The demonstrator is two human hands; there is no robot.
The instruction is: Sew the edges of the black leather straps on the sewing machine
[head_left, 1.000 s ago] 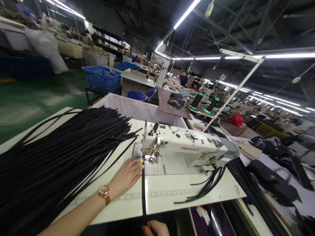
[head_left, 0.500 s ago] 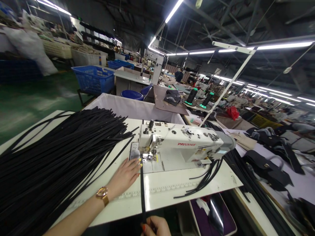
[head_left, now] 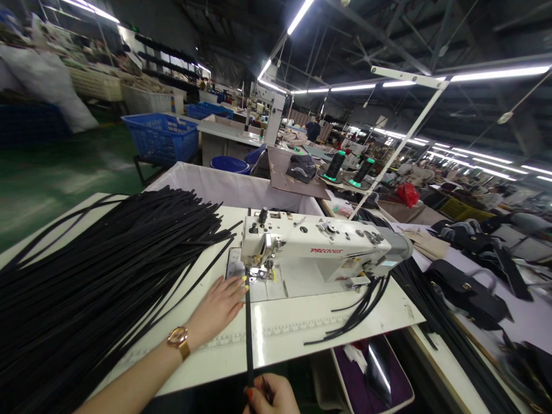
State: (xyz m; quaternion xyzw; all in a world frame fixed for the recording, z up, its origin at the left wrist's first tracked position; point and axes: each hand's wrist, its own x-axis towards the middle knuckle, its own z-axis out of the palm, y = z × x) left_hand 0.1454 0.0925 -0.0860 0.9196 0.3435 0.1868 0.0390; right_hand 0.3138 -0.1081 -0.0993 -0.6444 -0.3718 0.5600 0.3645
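A long narrow black strap [head_left: 249, 336] runs from beneath the needle area of the white sewing machine [head_left: 297, 244] straight toward me, over the table's front edge. My left hand [head_left: 221, 303], with a gold watch on the wrist, lies flat with fingers stretched out. Its fingertips touch the strap's left side just in front of the presser foot [head_left: 261, 273]. Below the front edge, my right hand [head_left: 273, 395] pinches the strap between thumb and finger. Something small and dark also shows within that hand; its kind is unclear. A large pile of black straps [head_left: 107, 259] covers the table's left side.
Several black strap ends [head_left: 364, 310] hang over the table at right. Behind the machine are a cloth-lined bin [head_left: 224, 187] and two black thread cones [head_left: 335, 166]. A purple-lined tray [head_left: 399, 379] sits below. Black bags [head_left: 466, 293] lie on the right table.
The view has shifted very slightly. My left hand keeps its place by the presser foot, and my right hand still pinches the strap, slightly higher in the picture.
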